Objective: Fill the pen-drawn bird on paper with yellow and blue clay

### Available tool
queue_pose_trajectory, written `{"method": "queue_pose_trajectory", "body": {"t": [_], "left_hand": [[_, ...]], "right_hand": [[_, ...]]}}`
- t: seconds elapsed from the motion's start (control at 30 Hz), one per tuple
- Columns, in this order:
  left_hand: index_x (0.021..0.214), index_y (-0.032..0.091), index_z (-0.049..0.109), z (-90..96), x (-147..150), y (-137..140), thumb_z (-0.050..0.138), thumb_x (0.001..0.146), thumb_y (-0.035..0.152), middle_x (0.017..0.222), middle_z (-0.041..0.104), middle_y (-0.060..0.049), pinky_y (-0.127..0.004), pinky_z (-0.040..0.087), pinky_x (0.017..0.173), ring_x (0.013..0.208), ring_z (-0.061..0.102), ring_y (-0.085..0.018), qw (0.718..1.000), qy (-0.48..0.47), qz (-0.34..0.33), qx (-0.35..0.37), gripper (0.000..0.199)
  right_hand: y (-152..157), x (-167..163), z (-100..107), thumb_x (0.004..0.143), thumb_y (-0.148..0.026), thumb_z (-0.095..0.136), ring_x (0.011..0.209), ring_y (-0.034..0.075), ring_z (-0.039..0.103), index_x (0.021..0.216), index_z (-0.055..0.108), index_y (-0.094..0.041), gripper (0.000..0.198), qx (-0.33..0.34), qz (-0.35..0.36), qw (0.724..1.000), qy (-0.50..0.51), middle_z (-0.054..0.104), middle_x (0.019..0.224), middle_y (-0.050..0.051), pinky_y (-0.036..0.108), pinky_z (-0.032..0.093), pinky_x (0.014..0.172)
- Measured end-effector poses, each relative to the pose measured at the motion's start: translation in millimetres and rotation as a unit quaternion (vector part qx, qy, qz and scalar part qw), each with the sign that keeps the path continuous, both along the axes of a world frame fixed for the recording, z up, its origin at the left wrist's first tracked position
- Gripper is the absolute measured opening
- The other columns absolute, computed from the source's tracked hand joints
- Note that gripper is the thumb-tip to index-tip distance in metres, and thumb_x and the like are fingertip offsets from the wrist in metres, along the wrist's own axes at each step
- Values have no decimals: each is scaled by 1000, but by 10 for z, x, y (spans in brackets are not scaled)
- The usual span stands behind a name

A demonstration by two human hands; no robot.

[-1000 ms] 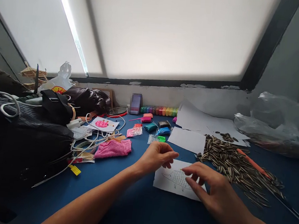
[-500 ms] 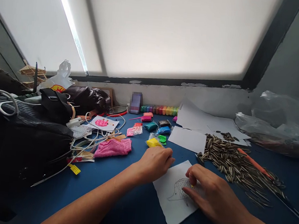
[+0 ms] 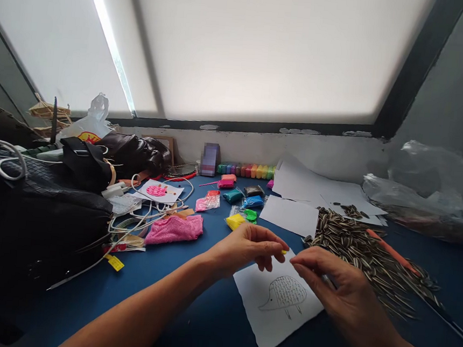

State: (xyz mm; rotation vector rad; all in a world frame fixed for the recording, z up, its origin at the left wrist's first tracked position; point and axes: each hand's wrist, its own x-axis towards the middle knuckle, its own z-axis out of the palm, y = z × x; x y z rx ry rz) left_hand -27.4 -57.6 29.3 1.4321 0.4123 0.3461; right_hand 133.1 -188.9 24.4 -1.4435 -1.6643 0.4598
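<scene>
Pinching a yellow bit [image 3: 284,252] between thumb and forefinger, my left hand [image 3: 243,250] is hanging over the far end of the drawing [image 3: 286,294], at its twelve o'clock; the fingertips are covering so much of the bit that I am not making out its shape. My right hand [image 3: 347,289] is facing it from two o'clock, thumb and forefinger tips pressing together; whether they are gripping anything, I cannot tell. Its other fingers are curling out of my sight, and the hand is partly hiding the paper's three-o'clock corner. Seeds [image 3: 342,234] are lying heaped at two o'clock, partly behind that hand, an orange handle [image 3: 392,252] resting among them. Beyond the left hand, at eleven o'clock, a yellow packet [image 3: 234,221] is showing. Towards ten, a black bag [image 3: 60,223] is running off the frame.
</scene>
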Motion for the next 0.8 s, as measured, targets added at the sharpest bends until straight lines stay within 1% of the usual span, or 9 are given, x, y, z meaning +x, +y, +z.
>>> {"method": "queue_pose_trajectory", "body": {"t": [0.07,0.17,0.3,0.37,0.43,0.53,0.6,0.7,0.8], "left_hand": [[92,9,66,-9,-3,-13,72,75,39,79,66,-6,-22,41,57,58,56,-8,1000,-11,-11,-14,36],[91,11,60,-11,3,-50,73,75,37,76,66,-5,-22,42,56,57,56,-8,999,-19,-21,-17,34],[92,13,53,30,18,-98,70,78,38,75,67,-5,-24,44,57,57,58,-10,999,0,-43,-2,33],[95,13,52,45,21,-100,61,85,36,78,68,-7,-25,45,59,59,59,-11,998,29,-43,26,26],[99,13,54,34,17,-88,53,89,29,83,69,-8,-27,46,61,63,60,-12,991,77,7,112,19],[101,15,60,-27,2,-62,58,85,24,95,68,-7,-30,46,73,80,60,-16,929,160,89,323,19],[99,16,62,-70,-9,-56,65,80,28,102,64,-7,-33,44,81,92,58,-19,879,207,73,424,23],[92,16,61,-92,-14,-70,65,78,30,101,60,-6,-31,43,81,95,55,-20,840,268,40,470,20],[84,18,59,-71,-8,-89,61,80,28,95,60,-4,-29,41,75,89,55,-18,834,300,46,460,11]], "right_hand": [[-2,1,-6,95,-37,53,85,15,61,99,67,-26,18,10,-7,1000,6,65,95,1,27,49,69],[-7,-2,-28,93,-37,57,78,13,60,101,67,-27,16,10,-12,1000,0,65,91,-1,26,48,66],[-5,-3,-41,92,-40,58,73,13,59,91,68,-27,17,-18,-3,1000,8,65,82,-2,26,46,64],[0,7,-36,93,-43,56,72,14,59,86,68,-26,21,-33,-8,999,4,65,78,-2,27,46,63],[5,24,-27,93,-43,54,70,14,58,85,66,-25,23,-42,-22,999,-5,64,77,-2,27,45,61],[3,42,-20,93,-41,53,67,14,57,84,64,-24,23,-44,-38,998,-39,63,76,-1,27,45,58],[-1,41,-26,93,-38,53,66,14,57,82,63,-24,20,-38,-35,996,-78,62,77,-1,26,45,57],[-1,23,-50,92,-33,52,65,13,56,82,63,-24,17,-36,-29,992,-119,62,79,0,25,44,54],[7,7,-66,93,-31,51,66,13,57,83,62,-24,16,-41,-28,989,-140,62,81,0,25,45,54]]}}
